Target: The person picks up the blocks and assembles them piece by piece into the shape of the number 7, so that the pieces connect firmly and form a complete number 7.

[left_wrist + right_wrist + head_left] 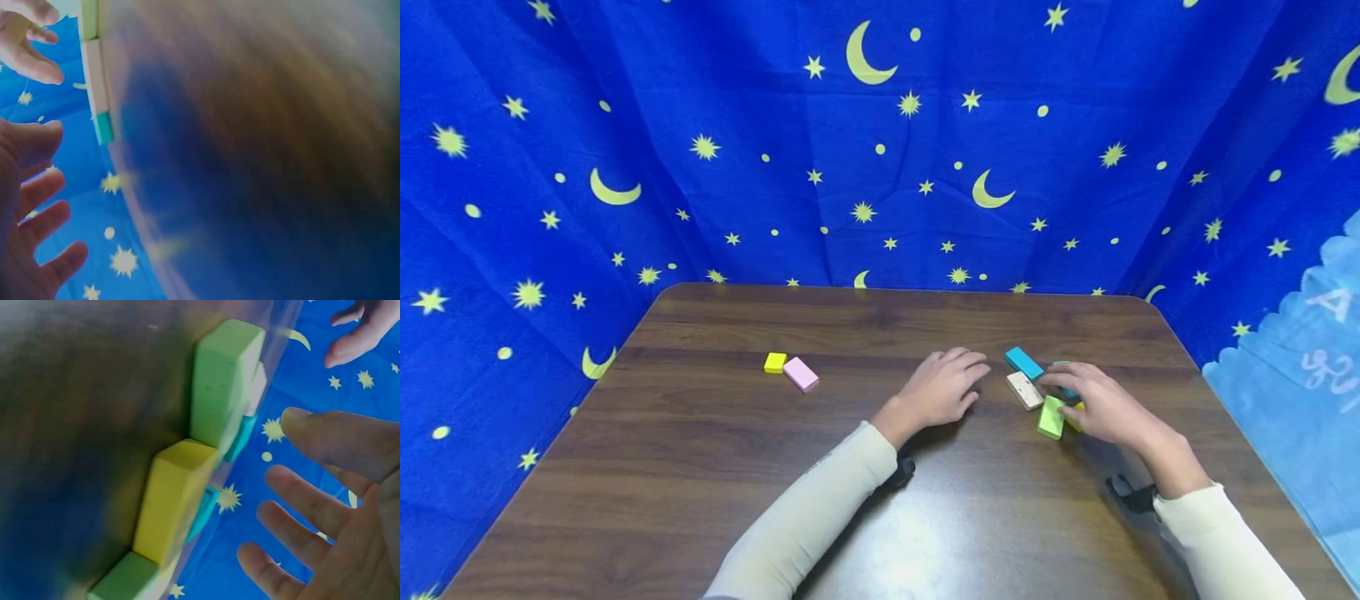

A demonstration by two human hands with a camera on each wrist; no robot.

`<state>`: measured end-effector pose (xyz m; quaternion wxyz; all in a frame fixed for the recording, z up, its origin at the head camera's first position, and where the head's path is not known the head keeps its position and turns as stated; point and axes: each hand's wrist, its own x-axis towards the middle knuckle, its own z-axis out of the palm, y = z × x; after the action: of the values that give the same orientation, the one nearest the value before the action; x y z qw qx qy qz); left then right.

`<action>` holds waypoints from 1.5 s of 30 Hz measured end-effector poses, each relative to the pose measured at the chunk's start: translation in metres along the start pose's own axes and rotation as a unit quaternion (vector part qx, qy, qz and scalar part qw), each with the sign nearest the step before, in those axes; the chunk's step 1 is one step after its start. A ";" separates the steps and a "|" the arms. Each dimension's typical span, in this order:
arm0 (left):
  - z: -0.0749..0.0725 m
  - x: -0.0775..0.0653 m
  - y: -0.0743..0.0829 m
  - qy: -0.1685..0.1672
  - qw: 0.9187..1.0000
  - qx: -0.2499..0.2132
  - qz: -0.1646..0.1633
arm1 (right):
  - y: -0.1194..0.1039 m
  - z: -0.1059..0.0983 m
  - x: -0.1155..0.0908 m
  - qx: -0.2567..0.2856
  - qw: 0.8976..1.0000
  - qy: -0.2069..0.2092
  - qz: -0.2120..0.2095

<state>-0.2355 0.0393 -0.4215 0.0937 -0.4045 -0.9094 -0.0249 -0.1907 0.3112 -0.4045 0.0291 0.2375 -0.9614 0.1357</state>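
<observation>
My right hand (1101, 400) hovers over a loose cluster of small rectangular blocks, its fingers spread and slightly bent, holding nothing. Beneath and beside it lie a light green block (1051, 418), a yellow block (172, 503), a whitish block (1024, 391) and a blue block (1024, 363). A teal block (1069, 392) is partly covered by that hand. Another green block (125, 578) shows at the bottom of the right wrist view. Left of the cluster, my left hand (942, 387) is low over the table, fingers relaxed, with nothing in its grasp.
A small yellow block (775, 362) and a pink block (801, 375) lie close together on the left of the brown wooden table (700, 467). Blue cloth (820, 167) with moons and stars hangs behind the table and along its sides.
</observation>
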 end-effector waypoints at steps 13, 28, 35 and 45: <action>0.006 0.036 0.032 -0.070 0.995 0.008 0.065 | 0.006 0.012 -0.010 -0.004 0.998 0.022 -0.051; 0.009 0.041 0.036 -0.076 0.995 0.040 0.057 | 0.006 0.020 -0.010 -0.010 0.999 0.004 -0.032; 0.009 0.036 0.035 -0.075 0.996 0.007 0.041 | 0.005 0.022 -0.010 -0.012 0.999 0.004 -0.034; 0.007 0.032 0.032 -0.130 0.989 -0.023 0.073 | -0.001 0.021 -0.005 0.006 0.998 -0.019 -0.054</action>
<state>-0.2343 0.0848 -0.4237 -0.0334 -0.4715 -0.8811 0.0136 -0.1851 0.3066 -0.4252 0.0165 0.2916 -0.9467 0.1356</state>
